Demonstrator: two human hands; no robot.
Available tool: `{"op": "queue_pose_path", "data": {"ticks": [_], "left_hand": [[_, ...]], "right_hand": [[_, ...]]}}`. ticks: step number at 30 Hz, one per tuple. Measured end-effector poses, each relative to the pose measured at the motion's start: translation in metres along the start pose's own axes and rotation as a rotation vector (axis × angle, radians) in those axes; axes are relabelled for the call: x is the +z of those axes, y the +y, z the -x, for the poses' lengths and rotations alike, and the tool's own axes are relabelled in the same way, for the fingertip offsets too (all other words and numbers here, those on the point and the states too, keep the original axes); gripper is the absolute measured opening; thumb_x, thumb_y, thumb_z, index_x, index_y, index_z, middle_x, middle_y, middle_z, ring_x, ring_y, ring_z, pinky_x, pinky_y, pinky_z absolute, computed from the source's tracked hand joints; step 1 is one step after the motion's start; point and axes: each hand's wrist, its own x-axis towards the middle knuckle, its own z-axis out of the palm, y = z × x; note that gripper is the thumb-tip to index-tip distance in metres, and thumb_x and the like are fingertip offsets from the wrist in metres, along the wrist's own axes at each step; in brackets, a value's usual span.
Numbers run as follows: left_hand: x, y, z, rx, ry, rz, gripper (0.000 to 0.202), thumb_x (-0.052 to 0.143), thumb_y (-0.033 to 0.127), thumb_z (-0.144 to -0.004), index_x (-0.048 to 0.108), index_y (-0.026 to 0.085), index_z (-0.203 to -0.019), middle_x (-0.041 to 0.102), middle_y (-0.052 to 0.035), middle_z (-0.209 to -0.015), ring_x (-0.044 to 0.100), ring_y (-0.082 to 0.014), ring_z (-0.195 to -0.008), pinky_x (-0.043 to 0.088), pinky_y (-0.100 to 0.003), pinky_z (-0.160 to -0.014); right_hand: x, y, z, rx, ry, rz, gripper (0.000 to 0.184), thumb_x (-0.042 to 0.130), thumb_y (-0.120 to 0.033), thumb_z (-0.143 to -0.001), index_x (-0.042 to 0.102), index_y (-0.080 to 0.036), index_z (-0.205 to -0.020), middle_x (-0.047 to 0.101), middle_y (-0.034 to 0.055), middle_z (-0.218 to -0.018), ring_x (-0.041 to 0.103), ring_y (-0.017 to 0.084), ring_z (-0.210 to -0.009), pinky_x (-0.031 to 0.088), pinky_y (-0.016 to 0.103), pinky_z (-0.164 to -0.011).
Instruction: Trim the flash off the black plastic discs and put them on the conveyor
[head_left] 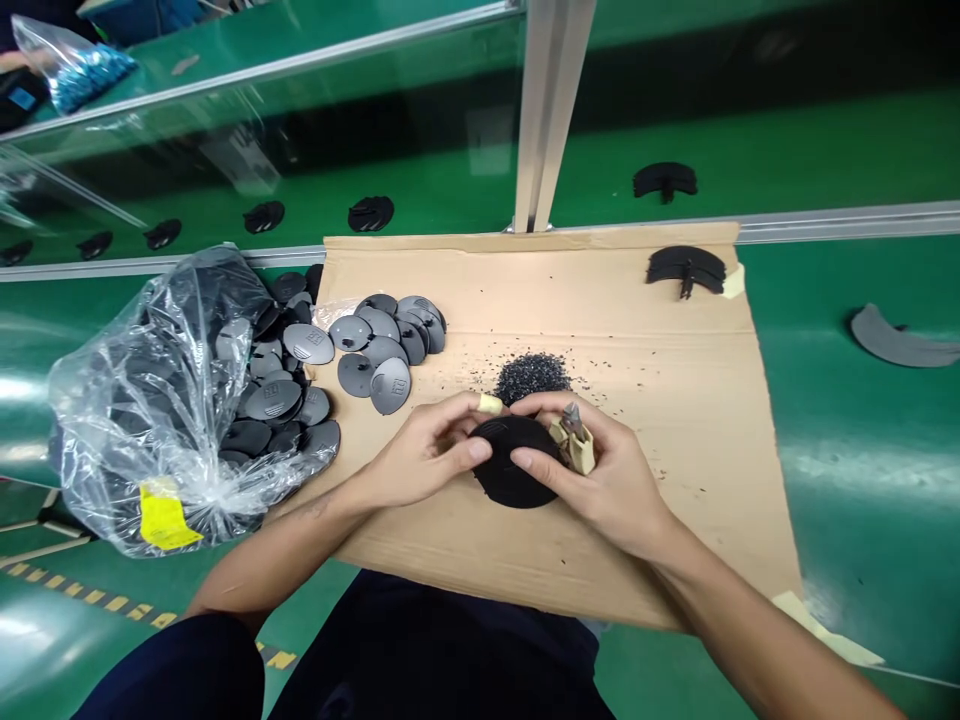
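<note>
Both hands meet around one black disc (521, 475), held just above the cardboard sheet (705, 450) and on the near side of a heap of black bits (532, 377). The left hand (431, 450) is closed on the disc's left edge, thumb pressed on the upper face and fingers curled behind; pale tape wraps one fingertip, probably as padding. The right hand (615, 470) grips the right side the same way, its thumb lying on the face — two opposed pinches that should hold so thin a piece steady. It also carries a taped tool (576, 440), lodged against the fingers, presumably so that it can be kept ready without being set down; its exact type is hard to tell.

To the left, loose discs (391, 387) lie overlapping on the cardboard, in easy reach of the left hand, beside a clear plastic bag (180, 300) full of similar ones. Strips of tape (825, 630) at the sheet's right side seem meant to fix it to the green surface (862, 480), while the cardboard itself likely catches the bits. A curved black piece (686, 268) sits at its far right corner, well apart from the hands.
</note>
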Motion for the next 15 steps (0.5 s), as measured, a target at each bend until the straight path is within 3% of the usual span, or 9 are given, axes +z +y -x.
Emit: {"op": "queue_pose_path", "data": {"ticks": [3,8,12,15], "left_hand": [[0.0084,0.0012,0.0011,-0.088,0.043,0.013,0.036,0.067,0.049,-0.090,0.065,0.013,-0.090,0.056,0.0000,-0.074,0.051,-0.0099,-0.066,0.043,-0.019,-0.059],[0.0106,0.0043,0.0009,-0.080,0.120,0.038,0.034,0.067,0.045,-0.090,0.067,0.012,-0.092,0.060,-0.0019,-0.078,0.053,-0.0109,-0.070,0.044,-0.019,-0.062],[0.0087,0.0022,0.0000,-0.097,0.117,0.001,0.032,0.066,0.044,-0.091,0.066,0.012,-0.092,0.059,-0.0012,-0.077,0.051,-0.0107,-0.070,0.044,-0.019,-0.063],[0.0093,0.0036,-0.0011,-0.076,0.123,-0.110,0.032,0.065,0.043,-0.092,0.065,0.012,-0.088,0.057,-0.0006,-0.074,0.049,-0.0099,-0.067,0.042,-0.019,-0.061]], "right_hand": [[0.0028,0.0023,0.0019,-0.086,0.024,0.060,0.024,0.070,-0.036,-0.088,0.067,-0.023,-0.109,0.072,0.0043,-0.099,0.066,0.019,-0.088,0.055,0.032,-0.082],[0.0047,0.0073,0.0021,-0.112,0.064,0.155,0.021,0.070,-0.041,-0.088,0.066,-0.020,-0.089,0.067,0.0001,-0.075,0.061,0.015,-0.066,0.049,0.026,-0.063],[0.0028,0.0076,-0.0009,-0.113,0.061,0.219,0.025,0.064,-0.039,-0.093,0.062,-0.019,-0.078,0.060,-0.0019,-0.065,0.055,0.013,-0.058,0.045,0.024,-0.058],[0.0003,0.0058,-0.0029,-0.196,0.041,0.271,0.022,0.062,-0.036,-0.095,0.063,-0.020,-0.079,0.063,-0.0012,-0.065,0.057,0.013,-0.056,0.045,0.024,-0.056]]}}
